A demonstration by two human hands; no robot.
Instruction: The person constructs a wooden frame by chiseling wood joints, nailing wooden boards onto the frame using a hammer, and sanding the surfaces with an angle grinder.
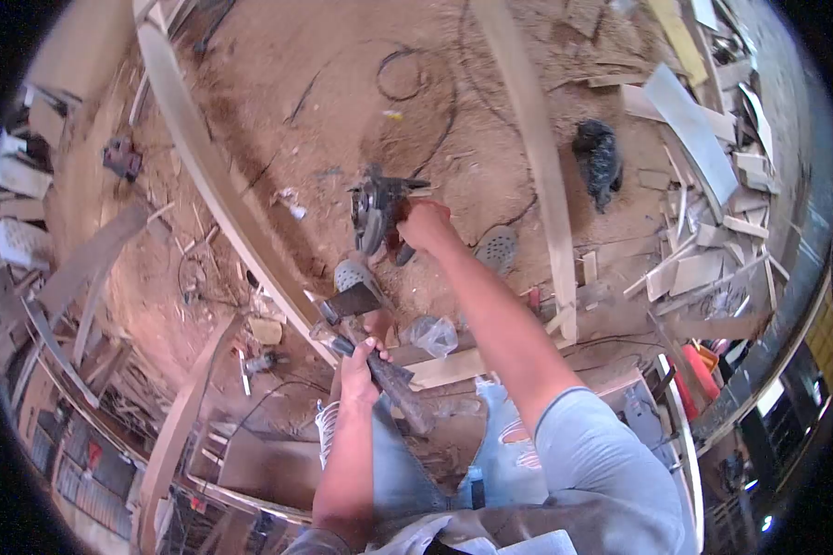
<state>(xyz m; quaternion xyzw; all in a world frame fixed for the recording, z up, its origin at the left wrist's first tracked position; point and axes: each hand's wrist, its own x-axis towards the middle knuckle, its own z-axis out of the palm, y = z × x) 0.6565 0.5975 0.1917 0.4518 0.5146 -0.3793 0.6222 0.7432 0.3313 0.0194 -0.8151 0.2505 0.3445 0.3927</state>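
Note:
My right hand (425,227) is closed around the handle of a dark power saw (372,215), which looks like a circular saw, low over the dusty floor. A cord runs off behind it. In my left hand (359,366) is a hatchet (352,302), gripped at the handle just below its dark metal head. Its rough wooden handle (407,400) slants down toward my knees. Close beside the hatchet head runs a long wooden beam (215,199), and a shorter crosspiece (458,364) lies in front of my legs.
Another long beam (532,129) stretches away on the right. Beyond it sit a black plastic bag (599,159) and a heap of wood offcuts (703,268). A red-and-dark tool (122,158) lies far left. Black cable (449,120) loops across the sawdust. A clear plastic bag (432,335) lies near my feet.

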